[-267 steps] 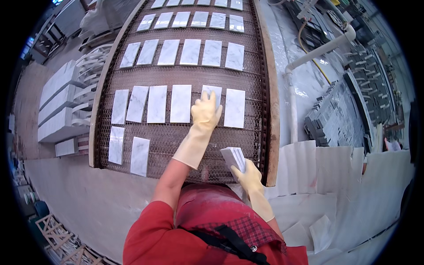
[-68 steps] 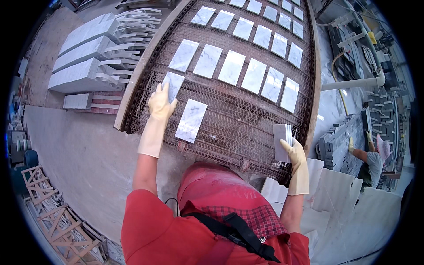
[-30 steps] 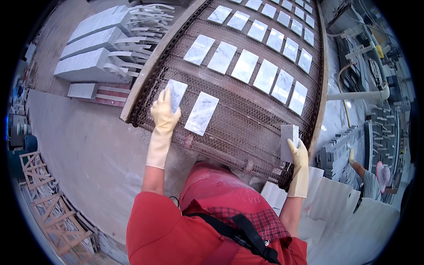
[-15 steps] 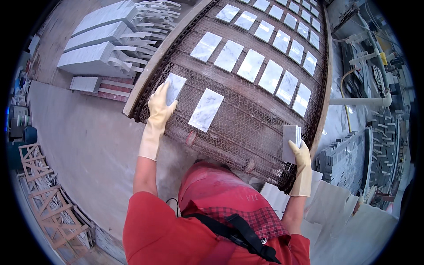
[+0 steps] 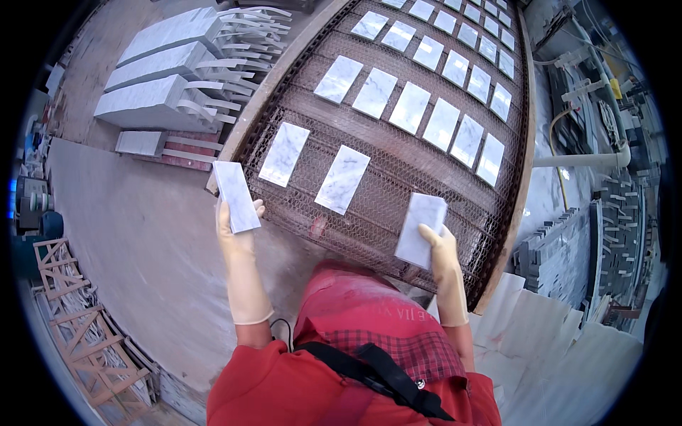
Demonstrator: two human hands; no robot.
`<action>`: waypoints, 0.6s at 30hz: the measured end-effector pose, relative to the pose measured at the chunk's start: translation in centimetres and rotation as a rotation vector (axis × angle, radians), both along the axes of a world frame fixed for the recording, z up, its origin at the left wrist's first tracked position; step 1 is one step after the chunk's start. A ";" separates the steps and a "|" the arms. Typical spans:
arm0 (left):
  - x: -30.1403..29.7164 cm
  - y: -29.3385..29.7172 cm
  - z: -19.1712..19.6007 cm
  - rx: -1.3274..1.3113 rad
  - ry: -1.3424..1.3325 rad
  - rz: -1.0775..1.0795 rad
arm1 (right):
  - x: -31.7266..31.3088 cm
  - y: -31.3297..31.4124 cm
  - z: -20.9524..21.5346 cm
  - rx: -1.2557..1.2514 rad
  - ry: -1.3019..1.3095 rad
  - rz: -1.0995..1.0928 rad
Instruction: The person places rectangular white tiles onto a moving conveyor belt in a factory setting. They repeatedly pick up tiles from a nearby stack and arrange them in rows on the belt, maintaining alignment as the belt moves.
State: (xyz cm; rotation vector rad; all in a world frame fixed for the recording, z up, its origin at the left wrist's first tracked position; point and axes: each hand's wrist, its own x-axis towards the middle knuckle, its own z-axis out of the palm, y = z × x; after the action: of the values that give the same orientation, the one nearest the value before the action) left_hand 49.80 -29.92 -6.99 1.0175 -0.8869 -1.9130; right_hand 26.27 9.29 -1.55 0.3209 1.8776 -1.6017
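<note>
White tile (image 5: 237, 193) at nine o'clock, long axis toward eleven, fills the grip of the left hand (image 5: 233, 245). The right hand (image 5: 445, 250) holds a tile stack (image 5: 418, 216) over the mesh conveyor (image 5: 398, 174), pointing toward one.

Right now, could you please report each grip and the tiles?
Left grip holding a tile. Right grip holding tile stack. Front row on mesh: two tiles. No obstruction seen.

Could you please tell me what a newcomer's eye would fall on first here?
Probably the rows of glossy, grey-veined white tiles across the brown mesh bed, upper middle. Next come the gloved left hand, holding a loose tile by the bed's near left corner, and the right hand, gripping a tile stack near its right side. The red apron stands out below.
</note>
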 end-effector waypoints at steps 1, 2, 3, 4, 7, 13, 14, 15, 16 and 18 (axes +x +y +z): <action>0.5 0.1 -0.3 0.028 0.011 0.000 | 0.5 -1.7 -0.1 -0.020 -0.002 0.021; 0.9 0.3 -0.7 0.056 0.022 0.001 | 0.7 -3.2 -0.2 -0.032 -0.002 0.036; 1.0 0.6 -0.8 0.041 0.007 -0.020 | 0.9 -4.8 -0.2 -0.041 -0.002 0.048; 1.0 0.7 -0.8 0.038 0.001 -0.035 | 1.1 -6.4 -0.1 -0.053 -0.001 0.060; 1.9 1.2 -0.7 0.060 0.016 -0.078 | 1.7 -10.4 0.4 -0.055 -0.007 0.055; 5.4 1.4 -0.6 0.089 0.022 -0.103 | 2.3 -14.4 -1.3 0.078 0.074 0.130; 6.0 1.2 -0.5 0.084 0.002 -0.100 | 2.4 -14.7 -1.4 0.053 0.056 0.116; 6.3 1.2 -0.3 0.078 -0.009 -0.094 | 2.5 -15.0 -1.2 0.027 0.041 0.103; 6.9 1.0 0.1 0.070 -0.028 -0.092 | 2.6 -15.2 -1.2 0.010 0.029 0.094; 7.5 0.9 0.5 0.055 -0.043 -0.081 | 2.5 -15.6 -1.1 -0.012 0.015 0.083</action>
State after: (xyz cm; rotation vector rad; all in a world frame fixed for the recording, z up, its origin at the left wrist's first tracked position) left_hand 57.33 -29.01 -6.52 1.0738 -0.9168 -2.0000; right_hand 28.80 -6.34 -2.68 0.2230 1.8668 -1.5631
